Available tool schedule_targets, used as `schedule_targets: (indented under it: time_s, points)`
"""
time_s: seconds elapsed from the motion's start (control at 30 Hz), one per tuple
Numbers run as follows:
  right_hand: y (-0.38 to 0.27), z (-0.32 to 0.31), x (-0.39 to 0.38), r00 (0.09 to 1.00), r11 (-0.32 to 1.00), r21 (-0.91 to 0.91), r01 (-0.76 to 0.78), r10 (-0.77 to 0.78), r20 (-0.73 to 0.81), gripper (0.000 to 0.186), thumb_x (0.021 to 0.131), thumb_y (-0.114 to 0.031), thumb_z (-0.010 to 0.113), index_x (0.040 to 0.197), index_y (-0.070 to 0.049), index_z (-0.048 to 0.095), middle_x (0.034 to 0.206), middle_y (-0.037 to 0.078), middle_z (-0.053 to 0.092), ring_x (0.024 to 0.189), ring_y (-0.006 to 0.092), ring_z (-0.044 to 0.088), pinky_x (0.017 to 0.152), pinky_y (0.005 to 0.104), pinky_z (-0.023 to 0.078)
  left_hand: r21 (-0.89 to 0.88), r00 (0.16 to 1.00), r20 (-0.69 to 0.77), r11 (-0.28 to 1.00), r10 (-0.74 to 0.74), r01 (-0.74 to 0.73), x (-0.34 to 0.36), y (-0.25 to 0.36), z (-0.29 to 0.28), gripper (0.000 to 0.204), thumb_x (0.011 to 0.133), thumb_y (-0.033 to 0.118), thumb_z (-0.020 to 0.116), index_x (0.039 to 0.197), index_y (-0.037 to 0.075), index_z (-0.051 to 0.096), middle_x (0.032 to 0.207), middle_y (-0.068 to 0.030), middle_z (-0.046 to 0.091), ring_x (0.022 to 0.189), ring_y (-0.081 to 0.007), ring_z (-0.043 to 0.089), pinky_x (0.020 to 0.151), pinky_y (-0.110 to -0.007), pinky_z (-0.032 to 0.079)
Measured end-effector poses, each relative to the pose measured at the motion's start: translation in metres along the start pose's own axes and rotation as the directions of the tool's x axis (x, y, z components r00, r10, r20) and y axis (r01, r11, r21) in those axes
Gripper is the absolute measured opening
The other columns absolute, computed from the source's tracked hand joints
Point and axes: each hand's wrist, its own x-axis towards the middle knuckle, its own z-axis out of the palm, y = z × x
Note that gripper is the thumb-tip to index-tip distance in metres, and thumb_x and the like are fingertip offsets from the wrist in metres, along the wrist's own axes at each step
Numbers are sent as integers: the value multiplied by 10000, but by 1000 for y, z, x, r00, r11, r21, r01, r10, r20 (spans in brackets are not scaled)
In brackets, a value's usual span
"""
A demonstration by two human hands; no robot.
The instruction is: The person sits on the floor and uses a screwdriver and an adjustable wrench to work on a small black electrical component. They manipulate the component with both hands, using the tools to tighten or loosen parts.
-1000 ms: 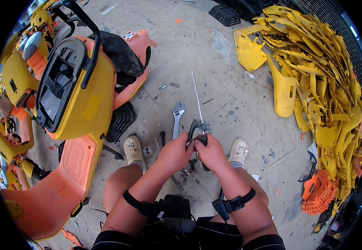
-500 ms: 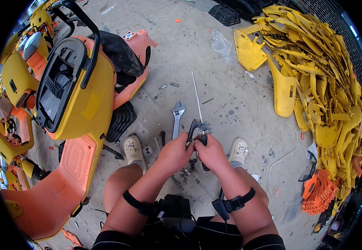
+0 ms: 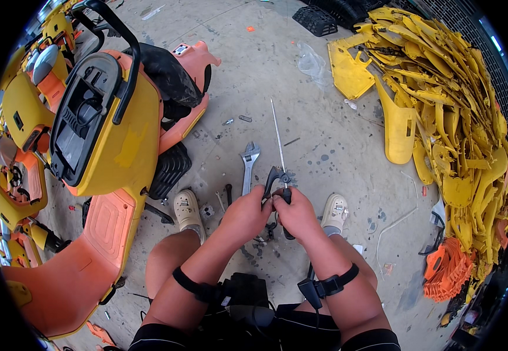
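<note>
Black-handled screwdriver [image 3: 281, 155] (long, slim), pointing forward; curved black part [image 3: 270, 178] at its left.

Cannot see the mid-handle of the long screwdriver [image 3: 280, 146] under the right hand [image 3: 296, 214], nor the lower end of the curved black part [image 3: 271, 177] behind the left hand [image 3: 247, 214]. Cannot identify the small dark pieces [image 3: 260, 238] between the forearms [image 3: 219, 248]. Cannot follow the yellow-and-orange scooter body [image 3: 119, 152] past the lower-left rim

head-worn fisheye facing down, near left hand [image 3: 248, 214] and right hand [image 3: 295, 214].
</note>
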Motion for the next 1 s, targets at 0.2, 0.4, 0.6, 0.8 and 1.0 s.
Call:
schedule_targets:
  time_s: [0.2,0.4,0.6,0.8,1.0]
  points:
    - [2,0,1,1000,1000,13,7,-7,3,302,988,-264,628,1131,-2,673,963,169,748,903,325,728,822,412,546,-14,1000,-10,1000,9,-9,0,-1,0,298,1015,285,617,1067,4,532,896,-290,687,894,-515,657,758,-564,502]
    - [0,-1,1,1000,999,36,-5,5,7,311,995,-272,635,1130,6,672,959,161,756,901,306,735,819,397,551,-27,1000,-9,1000,4,-4,0,-1,0,295,1021,288,615,1065,7,536,900,-288,686,898,-513,657,760,-563,501]
    - [-3,-4,-1,1000,998,62,23,-24,10,292,1004,-250,637,1131,11,667,952,154,759,874,277,737,802,381,553,-20,1000,-20,1000,5,-6,-1,1,-1,305,1021,296,620,1107,10,558,912,-275,691,905,-501,661,764,-554,506]
    - [-10,-6,-4,1000,994,106,7,-9,20,292,1013,-256,642,1141,6,660,921,126,753,780,218,707,729,361,550,-15,997,-73,1000,18,-19,-1,-1,1,336,1023,318,629,1148,11,574,903,-259,693,885,-487,671,768,-541,514]
    - [-11,-7,-4,1000,991,131,11,-13,14,310,1021,-287,661,1131,3,657,875,99,733,681,169,663,650,329,532,-40,997,-78,999,-29,26,-1,3,-2,418,1021,334,644,1240,-13,564,944,-275,703,901,-468,695,779,-516,531]
